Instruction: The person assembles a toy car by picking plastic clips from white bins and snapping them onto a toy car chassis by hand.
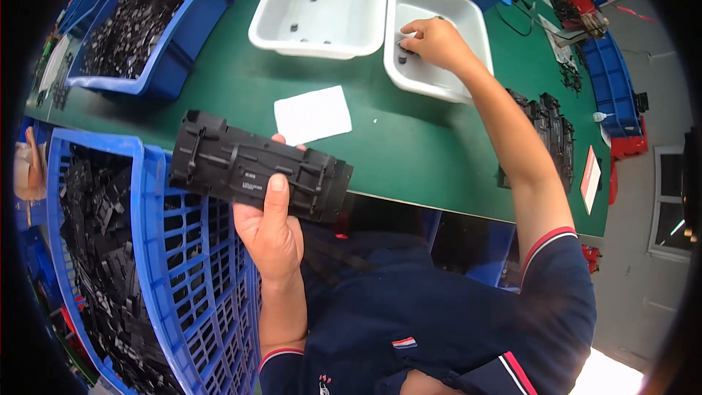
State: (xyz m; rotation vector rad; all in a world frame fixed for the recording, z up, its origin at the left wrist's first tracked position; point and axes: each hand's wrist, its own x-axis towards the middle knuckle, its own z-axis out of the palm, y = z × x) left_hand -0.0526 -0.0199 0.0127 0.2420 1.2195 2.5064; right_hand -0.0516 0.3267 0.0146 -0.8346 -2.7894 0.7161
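Observation:
My left hand grips a long black plastic housing with ribs, clips and a small pale label. Its thumb lies across the housing's face and fingertips show at the far edge. The housing is held tilted above the near edge of the green table. My right hand reaches into the right white plastic tub, its fingers bent together over small black parts. Whatever its fingertips hold is too small to make out. Beside that tub stands another white tub with a few small black pieces scattered inside.
A white sheet lies on the green table. Blue bins of small black parts stand at the back. A blue crate full of black parts is at my left. Several black housings rest at the right.

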